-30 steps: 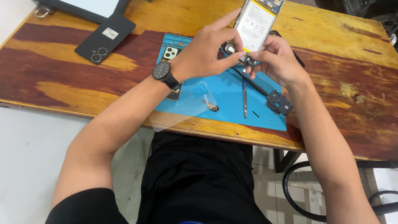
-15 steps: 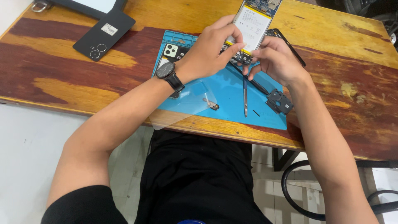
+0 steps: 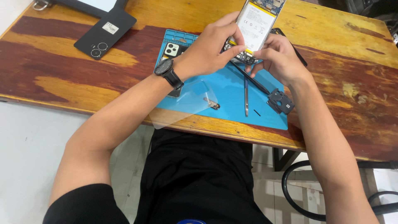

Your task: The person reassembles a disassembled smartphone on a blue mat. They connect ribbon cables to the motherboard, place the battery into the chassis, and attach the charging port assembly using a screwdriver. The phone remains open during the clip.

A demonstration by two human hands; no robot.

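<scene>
My table [image 3: 74, 89] of worn wood runs across the whole view, and on it, straight ahead of me, lies the blue mat [image 3: 232, 105] where I work. Above the mat's far half I hold the opened phone [image 3: 256, 25], back cover off, pale battery facing me, its long axis running away from me and leaning slightly to the right, so its near end sits between my two hands and its far end rises out of the top of the view. My left hand [image 3: 209, 49], the one with the watch [image 3: 168, 71], clasps the phone's near left edge with thumb and fingers curled round it. My right hand [image 3: 278, 58] comes in from the other side, fingertips pinched at the phone's lower end just beside the left thumb; whether they nip a small part there I cannot tell. Both hands lie equally near that end. Below them on the mat rest the tweezers [image 3: 246, 95], pointing toward me, a dark bracket [image 3: 280, 101] to their right, and a tiny metal piece [image 3: 213, 103] by a clear film [image 3: 182, 105]. A black cover [image 3: 105, 33] lies well apart at far left.
</scene>
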